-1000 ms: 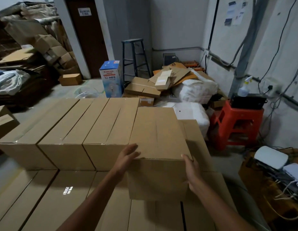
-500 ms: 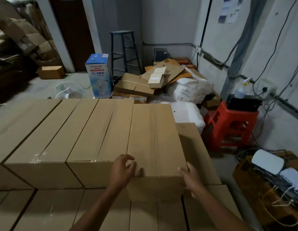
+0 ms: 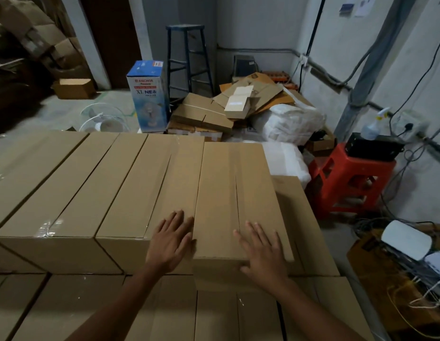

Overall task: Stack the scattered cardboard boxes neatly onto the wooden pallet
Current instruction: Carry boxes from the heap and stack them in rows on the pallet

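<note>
Upper row of cardboard boxes [image 3: 91, 193] is lying side by side across the stack. Rightmost box [image 3: 228, 183] is sitting at the row's right end, jutting slightly nearer than its neighbours. My right hand [image 3: 263, 252] is pressing flat, fingers spread, on its near top; my left hand [image 3: 171, 242] is lying flat and spread on the neighbouring box, against its left edge.

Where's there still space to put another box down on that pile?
Bare lower-layer tops lie in front of the upper row, and there is a strip right of the box under the right hand. Behind, flattened cardboard and white sacks crowd the corner.
</note>
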{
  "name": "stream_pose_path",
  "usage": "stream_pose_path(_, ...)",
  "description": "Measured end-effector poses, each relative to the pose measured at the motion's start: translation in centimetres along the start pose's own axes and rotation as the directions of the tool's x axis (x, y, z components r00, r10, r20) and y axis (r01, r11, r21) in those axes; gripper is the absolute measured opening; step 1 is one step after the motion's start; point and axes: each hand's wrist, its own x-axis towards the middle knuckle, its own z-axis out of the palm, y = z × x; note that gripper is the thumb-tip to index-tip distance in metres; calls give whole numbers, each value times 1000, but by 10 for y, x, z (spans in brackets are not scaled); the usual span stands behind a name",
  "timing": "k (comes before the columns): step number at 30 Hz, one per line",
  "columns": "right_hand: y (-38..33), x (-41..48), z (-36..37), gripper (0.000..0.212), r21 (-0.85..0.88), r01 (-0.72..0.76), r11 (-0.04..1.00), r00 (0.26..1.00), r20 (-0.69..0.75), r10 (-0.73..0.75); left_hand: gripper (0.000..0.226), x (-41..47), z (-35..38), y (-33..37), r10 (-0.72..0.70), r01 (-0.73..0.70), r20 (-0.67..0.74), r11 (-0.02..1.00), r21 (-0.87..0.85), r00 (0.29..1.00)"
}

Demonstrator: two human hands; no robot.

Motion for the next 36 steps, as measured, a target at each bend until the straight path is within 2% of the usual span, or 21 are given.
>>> stream_pose_path(3, 3, 15, -14, 96, -10, -14, 1000, 999, 52, 14, 90, 1, 0, -3, 62, -63, 19, 997, 35, 998)
stream_pose_path(7, 2, 31, -16, 96, -19, -20, 1000, 997, 74, 22, 96, -1, 1, -8, 120, -130, 69, 977, 169, 990)
stream_pose_path(14, 2, 42, -16, 97, -69, -16, 998, 996, 91, 22, 80, 2, 13, -11, 116, -114, 6, 969, 218, 993)
stream_pose_path(18, 2, 42, -14, 97, -87, -21, 996, 996, 82, 29, 82, 3, 15, -11, 104, -99, -7, 960, 260, 995)
stream_pose_path(29, 3, 47, -17, 97, -71, -22, 997, 992, 125, 30, 81, 4, 17, -9, 74, -65, -30, 968, 241, 997)
stream_pose_path(32, -1, 45, -19, 97, -59, -73, 996, 988, 131, 80, 81, 4, 16, -6, 67, -56, -41, 971, 233, 997)
stream_pose_path(36, -17, 41, -19, 103, -53, -248, 967, 957, 140, 253, 82, 3, 16, -5, 61, -50, -41, 970, 239, 997)
